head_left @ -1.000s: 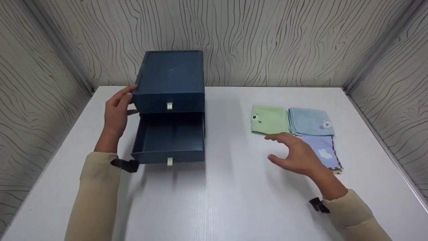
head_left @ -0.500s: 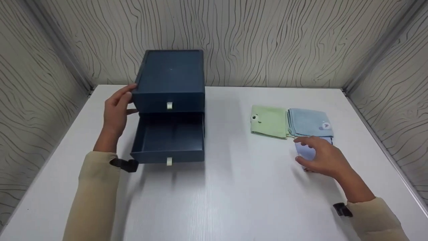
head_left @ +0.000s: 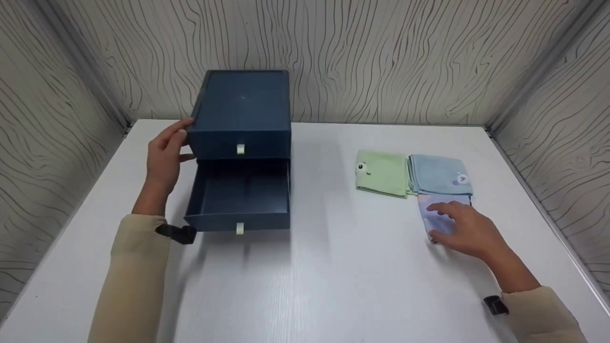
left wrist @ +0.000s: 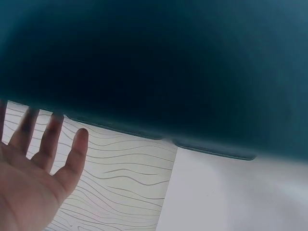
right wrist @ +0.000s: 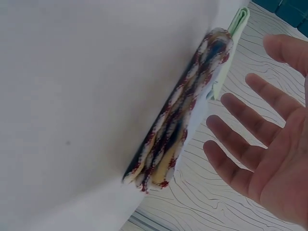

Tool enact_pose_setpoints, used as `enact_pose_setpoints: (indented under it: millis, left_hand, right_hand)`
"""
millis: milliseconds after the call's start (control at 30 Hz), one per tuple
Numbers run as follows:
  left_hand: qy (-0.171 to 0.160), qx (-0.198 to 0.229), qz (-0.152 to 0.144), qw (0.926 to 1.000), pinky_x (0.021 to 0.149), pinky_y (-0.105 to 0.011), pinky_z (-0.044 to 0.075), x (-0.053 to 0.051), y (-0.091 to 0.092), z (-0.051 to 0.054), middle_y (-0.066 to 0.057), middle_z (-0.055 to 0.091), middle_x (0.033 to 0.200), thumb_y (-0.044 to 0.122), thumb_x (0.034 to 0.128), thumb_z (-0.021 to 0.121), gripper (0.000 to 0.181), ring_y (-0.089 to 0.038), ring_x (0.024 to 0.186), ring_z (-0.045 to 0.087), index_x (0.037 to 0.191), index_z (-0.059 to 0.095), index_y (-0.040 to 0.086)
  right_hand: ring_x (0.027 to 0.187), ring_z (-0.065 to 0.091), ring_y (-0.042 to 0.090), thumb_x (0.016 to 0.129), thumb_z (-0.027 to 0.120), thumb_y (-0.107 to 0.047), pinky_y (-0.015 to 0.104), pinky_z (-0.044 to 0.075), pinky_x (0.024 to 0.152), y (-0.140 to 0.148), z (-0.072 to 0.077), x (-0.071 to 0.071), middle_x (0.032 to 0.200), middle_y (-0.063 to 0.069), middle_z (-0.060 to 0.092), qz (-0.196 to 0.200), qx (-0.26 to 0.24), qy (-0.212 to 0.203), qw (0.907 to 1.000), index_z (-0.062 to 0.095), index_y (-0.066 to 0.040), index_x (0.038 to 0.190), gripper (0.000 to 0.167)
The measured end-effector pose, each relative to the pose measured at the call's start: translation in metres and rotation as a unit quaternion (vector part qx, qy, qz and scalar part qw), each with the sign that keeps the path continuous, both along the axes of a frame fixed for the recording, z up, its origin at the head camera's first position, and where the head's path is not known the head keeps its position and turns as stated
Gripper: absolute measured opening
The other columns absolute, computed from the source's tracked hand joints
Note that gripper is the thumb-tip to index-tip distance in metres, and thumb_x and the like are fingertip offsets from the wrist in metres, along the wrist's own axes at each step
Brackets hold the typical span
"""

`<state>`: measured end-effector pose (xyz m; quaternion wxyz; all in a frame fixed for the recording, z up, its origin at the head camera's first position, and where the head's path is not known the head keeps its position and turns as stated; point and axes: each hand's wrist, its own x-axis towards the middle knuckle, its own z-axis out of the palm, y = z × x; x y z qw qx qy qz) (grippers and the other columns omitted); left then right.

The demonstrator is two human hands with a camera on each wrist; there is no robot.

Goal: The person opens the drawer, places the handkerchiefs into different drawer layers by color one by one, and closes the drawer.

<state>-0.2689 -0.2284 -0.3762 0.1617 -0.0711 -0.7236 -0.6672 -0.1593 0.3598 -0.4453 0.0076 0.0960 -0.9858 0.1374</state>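
A dark blue two-drawer box (head_left: 243,102) stands at the left, its lower drawer (head_left: 240,222) pulled out, with nothing visible inside. The left hand (head_left: 163,159) rests its extended fingers against the box's left side. Over the folded purple cloth (head_left: 429,216) hovers the right hand (head_left: 469,231), fingers parted and slightly bent, holding nothing. In the right wrist view the cloth's layered edge (right wrist: 178,115) shows beside the spread right hand (right wrist: 264,134). Behind the purple cloth lies a folded light blue cloth (head_left: 438,174), with a folded green cloth (head_left: 385,174) to its left.
The white table (head_left: 324,276) spreads between and in front of the box and cloths. Wood-patterned panels (head_left: 371,62) stand behind and on both sides. Toward the front, the open drawer sticks out from under the top drawer.
The right hand has moved right, from near the green cloth's front edge to over the purple cloth. The left hand has stayed at the box's side.
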Motion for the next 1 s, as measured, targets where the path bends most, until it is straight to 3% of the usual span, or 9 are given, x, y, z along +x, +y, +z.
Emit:
enact_pose_setpoints:
  millis: [567, 767, 900, 1000]
  left_hand:
    - [0.009, 0.007, 0.001, 0.9999, 0.067, -0.023, 0.056, -0.001, 0.0, -0.001, 0.001, 0.063, 0.105, 0.026, 0.1009, 0.05, 0.034, -0.012, 0.094, 0.064, 0.129, 0.063, 0.011]
    - [0.009, 0.014, 0.0, 0.9999, 0.068, -0.023, 0.056, 0.0, 0.0, -0.002, 0.001, 0.063, 0.105, 0.025, 0.1007, 0.05, 0.034, -0.012, 0.093, 0.064, 0.129, 0.063, 0.011]
    - [0.006, 0.016, 0.001, 0.9999, 0.068, -0.023, 0.056, 0.0, 0.0, -0.002, 0.002, 0.063, 0.109, 0.025, 0.101, 0.049, 0.033, -0.012, 0.095, 0.064, 0.128, 0.063, 0.012]
    - [0.0, 0.007, 0.006, 1.0, 0.068, -0.023, 0.056, 0.0, 0.001, -0.002, 0.003, 0.062, 0.109, 0.025, 0.1014, 0.048, 0.033, -0.012, 0.095, 0.063, 0.129, 0.063, 0.013]
  right_hand:
    - [0.087, 0.058, 0.027, 0.07, 0.082, -0.037, 0.049, 0.053, 0.07, 0.001, -0.011, -0.005, 0.103, 0.012, 0.064, 0.0, 0.047, -0.012, 0.9988, 0.068, -0.015, 0.112, 0.049]
    - [0.083, 0.056, 0.023, 0.072, 0.081, -0.033, 0.043, 0.052, 0.067, 0.001, -0.012, -0.005, 0.099, 0.008, 0.064, 0.001, 0.048, -0.018, 0.9987, 0.07, -0.013, 0.111, 0.046]
    - [0.079, 0.052, 0.02, 0.075, 0.077, -0.027, 0.032, 0.045, 0.06, 0.001, -0.012, -0.005, 0.094, 0.006, 0.062, -0.007, 0.039, -0.031, 0.9987, 0.072, -0.011, 0.109, 0.038]
    - [0.077, 0.051, 0.019, 0.076, 0.072, -0.021, 0.031, 0.042, 0.06, 0.002, -0.012, -0.004, 0.091, 0.005, 0.063, -0.011, 0.03, -0.033, 0.9989, 0.073, -0.011, 0.105, 0.031]
